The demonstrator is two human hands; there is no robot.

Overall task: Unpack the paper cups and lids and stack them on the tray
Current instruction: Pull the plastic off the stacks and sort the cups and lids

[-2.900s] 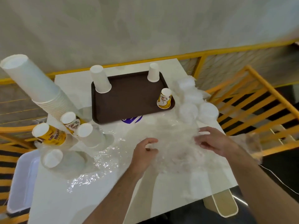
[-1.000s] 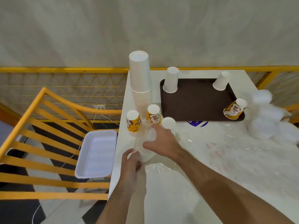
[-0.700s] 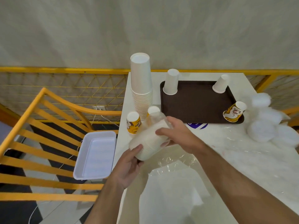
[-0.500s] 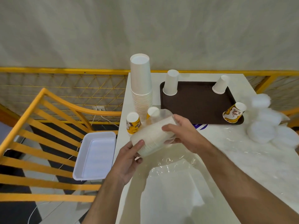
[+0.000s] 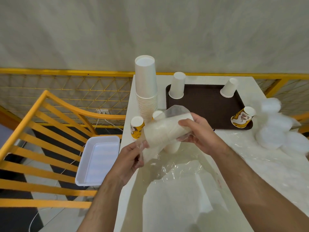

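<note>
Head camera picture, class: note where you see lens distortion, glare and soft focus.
Head view: the wide lens bows the yellow railing and stretches the forearms at the bottom edge; glare shines on the loose plastic wrap on the table; the wrapped lids at right look soft and washed out; the tall cup stack stays fairly sharp.

— How is the light here?
— Soft and even, slightly dim, with a greenish-grey cast on the wall (image 5: 150, 27). Faint shadows only; a darker patch lies on the table (image 5: 175, 206) near the bottom edge.
— Any glare?
— Small bright glints on the crumpled plastic film (image 5: 180, 169).
— Sharpness?
— Fair at centre; the wrapped lids (image 5: 277, 131) at right look washed out. The yellow railing (image 5: 66, 71) bows from wide-angle distortion.
</note>
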